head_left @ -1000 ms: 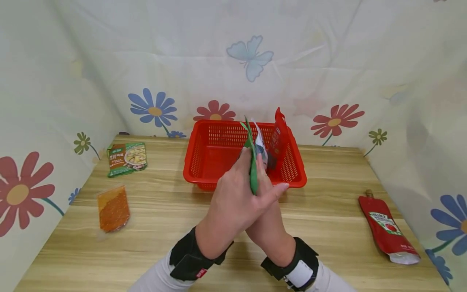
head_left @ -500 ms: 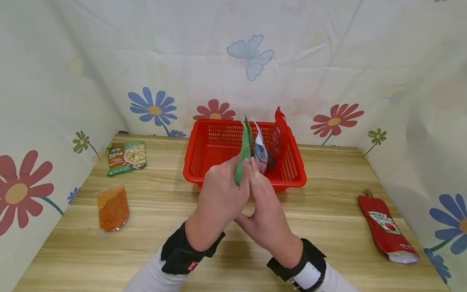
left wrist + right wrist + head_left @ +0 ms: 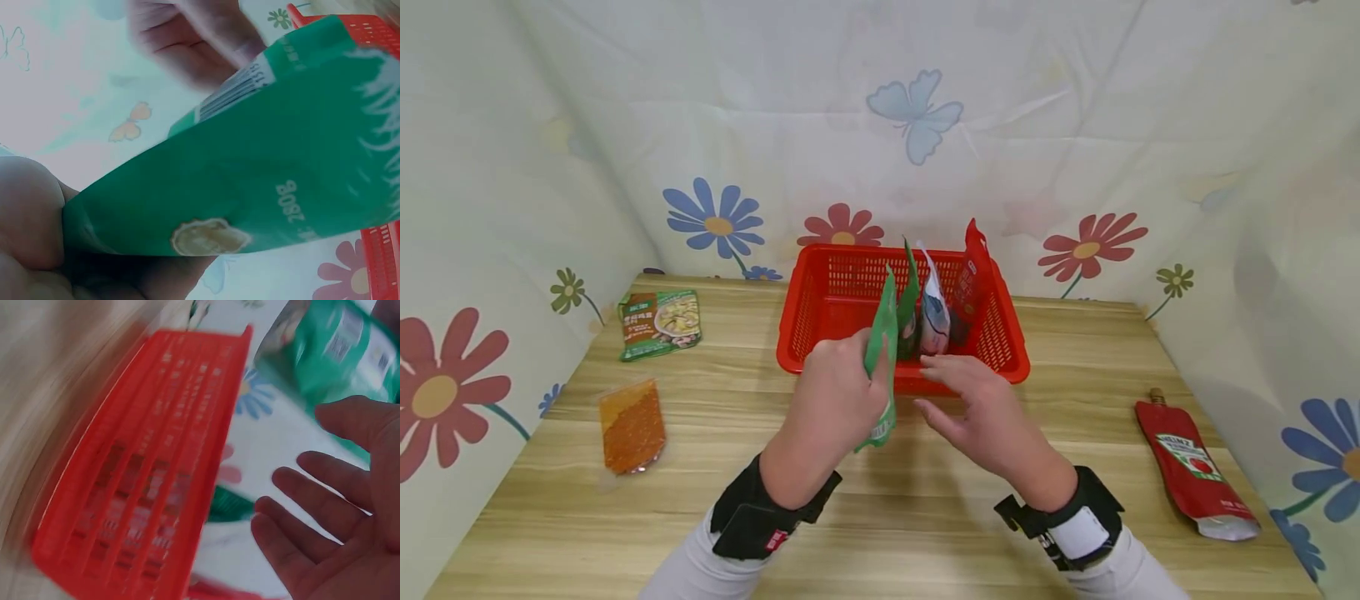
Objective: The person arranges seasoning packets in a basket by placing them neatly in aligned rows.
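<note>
My left hand (image 3: pixel 835 392) grips a green food pouch (image 3: pixel 883 358) near the front rim of the red plastic basket (image 3: pixel 797 342). In the left wrist view the pouch (image 3: pixel 237 181) shows a "280g" mark, a round gold badge and a barcode. To its right, my right hand (image 3: pixel 988 412) is held apart with spread fingers and nothing in them. Inside the basket, another green pouch (image 3: pixel 908 312) stands upright, beside a white and pink pouch (image 3: pixel 935 317) and a taller red bag (image 3: pixel 973 283).
On the wooden table's left lie a flat green and brown soup packet (image 3: pixel 661 325) and a clear packet of orange-red contents (image 3: pixel 632 427). A red Heinz ketchup pouch (image 3: pixel 1197 471) lies at the right. Flowered cloth (image 3: pixel 760 100) hangs behind and at both sides.
My hands, together at the basket before, have parted. The left moved left and toward me with the green pouch; the right let go and drew back to the right, fingers spreading.
</note>
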Available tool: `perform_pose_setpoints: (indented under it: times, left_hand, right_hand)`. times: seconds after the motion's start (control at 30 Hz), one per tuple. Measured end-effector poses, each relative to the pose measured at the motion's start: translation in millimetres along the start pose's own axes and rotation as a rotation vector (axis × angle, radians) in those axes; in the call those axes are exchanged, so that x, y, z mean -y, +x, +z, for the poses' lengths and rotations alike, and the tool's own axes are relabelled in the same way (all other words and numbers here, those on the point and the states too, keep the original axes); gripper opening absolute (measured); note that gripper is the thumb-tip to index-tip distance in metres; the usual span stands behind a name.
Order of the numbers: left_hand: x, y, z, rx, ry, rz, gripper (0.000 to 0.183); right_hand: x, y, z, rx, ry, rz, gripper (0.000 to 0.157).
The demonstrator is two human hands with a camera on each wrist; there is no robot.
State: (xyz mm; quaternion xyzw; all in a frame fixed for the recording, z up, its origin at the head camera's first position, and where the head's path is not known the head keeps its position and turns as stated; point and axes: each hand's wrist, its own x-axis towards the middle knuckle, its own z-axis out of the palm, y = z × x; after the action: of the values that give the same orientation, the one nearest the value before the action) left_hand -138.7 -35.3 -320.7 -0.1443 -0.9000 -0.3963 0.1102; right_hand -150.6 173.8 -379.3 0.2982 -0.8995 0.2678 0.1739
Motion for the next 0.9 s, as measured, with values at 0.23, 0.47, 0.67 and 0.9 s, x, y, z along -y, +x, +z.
perform_pose_setpoints:
  times: [0.23,0.47,0.67,0.9]
  left_hand:
    - [3.3,-0.1,-1.3,0.022,0.000,-0.038,0.031]
    - [5.8,-2.3,-1.6,0.040,0.016,-0.065,0.029]
    - [7.0,-4.1,-1.8,0.038,0.010,-0.059,0.030]
    - [7.0,-3.6,-4.1,0.040,0.022,-0.061,0.032]
  right_hand:
    - [-29,1,-3.0,0.037,-0.086,0.155,0.036]
    - [-47,0,-2.8,0.089,-0.171,0.244,0.039]
    - [-59,-1,-1.5,0.139,-0.228,0.266,0.042]
    - [-68,1,3.8,0.170,-0.238,0.230,0.037]
